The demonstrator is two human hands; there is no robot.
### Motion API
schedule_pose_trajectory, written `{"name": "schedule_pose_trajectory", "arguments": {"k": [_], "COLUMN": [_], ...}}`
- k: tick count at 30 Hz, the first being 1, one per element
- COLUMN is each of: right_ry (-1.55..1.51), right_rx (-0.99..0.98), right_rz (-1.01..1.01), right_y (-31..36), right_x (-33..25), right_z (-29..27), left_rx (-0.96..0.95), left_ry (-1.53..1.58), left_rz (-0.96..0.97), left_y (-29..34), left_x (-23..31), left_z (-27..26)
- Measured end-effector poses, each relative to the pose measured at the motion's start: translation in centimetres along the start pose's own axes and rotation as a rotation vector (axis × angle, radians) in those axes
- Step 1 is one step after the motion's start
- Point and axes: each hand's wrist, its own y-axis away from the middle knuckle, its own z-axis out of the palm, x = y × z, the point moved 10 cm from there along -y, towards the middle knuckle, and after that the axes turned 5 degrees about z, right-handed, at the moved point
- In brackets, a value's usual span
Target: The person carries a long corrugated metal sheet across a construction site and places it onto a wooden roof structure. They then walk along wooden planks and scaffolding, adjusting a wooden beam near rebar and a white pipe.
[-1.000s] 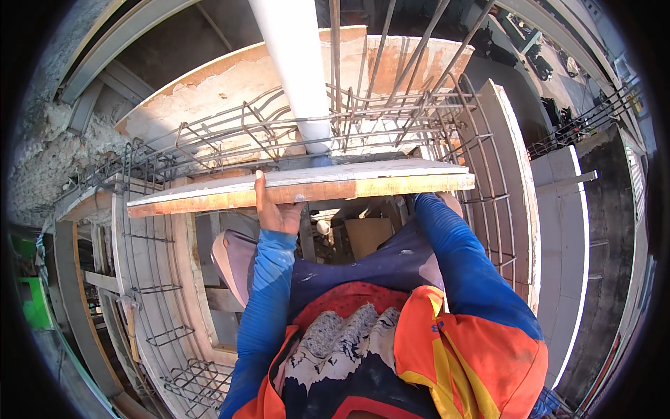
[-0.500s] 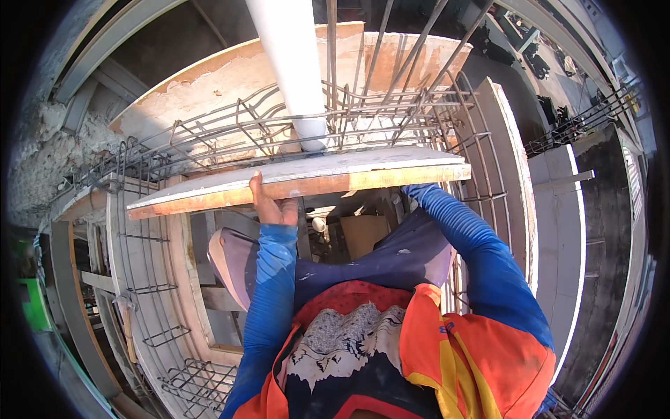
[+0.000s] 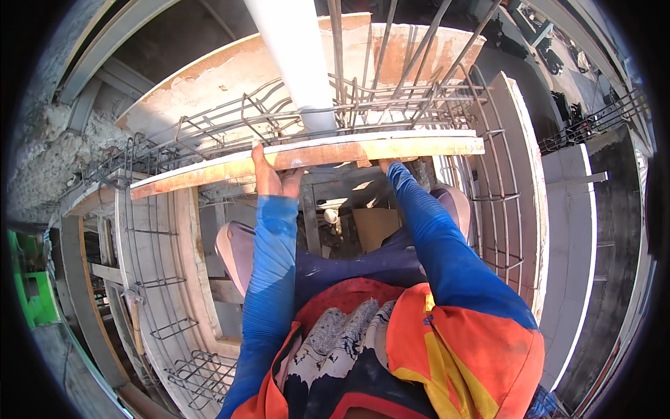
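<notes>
A long wooden formwork panel (image 3: 321, 152) lies crosswise in front of me, its timber edge toward me and only a thin strip of its whitish face showing. My left hand (image 3: 273, 176) is closed on the near edge left of the middle, thumb up over the timber and fingers below. My right hand (image 3: 385, 164) meets the panel's underside right of the middle; its fingers are mostly hidden behind the timber. Just beyond the panel runs a cage of steel rebar (image 3: 258, 112), and a white pipe (image 3: 296, 63) rises behind it.
An upright formwork board (image 3: 520, 188) stands at the right beside vertical rebar. On the left, another board and rebar cage (image 3: 153, 251) run toward me. Rough broken concrete (image 3: 63, 150) lies at the far left. Below the panel, between my knees, is a gap with a brown board (image 3: 373, 227).
The panel has shifted away from me and tipped, so its whitish face has nearly gone from sight. My right hand has moved left along its underside; my left hand keeps its hold.
</notes>
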Motion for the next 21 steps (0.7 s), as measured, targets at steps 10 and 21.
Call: {"name": "schedule_pose_trajectory", "arguments": {"k": [10,21], "right_ry": [0.054,0.184], "right_rx": [0.028,0.038], "right_rz": [0.044,0.119], "right_y": [1.7,7.3], "right_x": [3.9,8.5], "right_z": [0.1,-0.1], "left_rx": [-0.039,0.065], "left_ry": [0.066,0.052], "left_rz": [0.048,0.104], "left_y": [2.1,3.9], "left_x": [-0.3,-0.9], "left_z": [-1.0,-3.7]}}
